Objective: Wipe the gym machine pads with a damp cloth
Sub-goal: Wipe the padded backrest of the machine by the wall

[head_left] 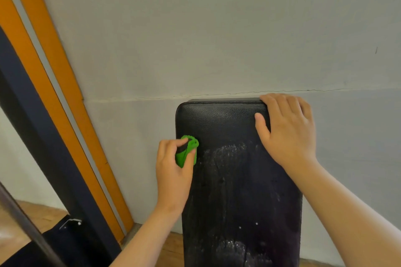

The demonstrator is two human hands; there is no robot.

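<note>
Here, wiping is under way on the black pad (227,128), which stands upright in the lower middle of the frame against a grey wall (217,28). The left hand (171,171) grips a bunched green cloth (187,154) between thumb and curled fingers, and holds it on the pad's left edge, about a third of the way down. The right hand (286,130) lies flat over the pad's upper right corner, fingers relaxed and thumb spread on the face, apparently to steady it. Pale wet streaks (227,154) mark the middle and the bottom of the pad, while the top band looks dry, so the job seems partly done. The next move likely calls for a firm sweep from the left edge across or up into that dry band, and the right hand would have to shift for its corner to be reached.
</note>
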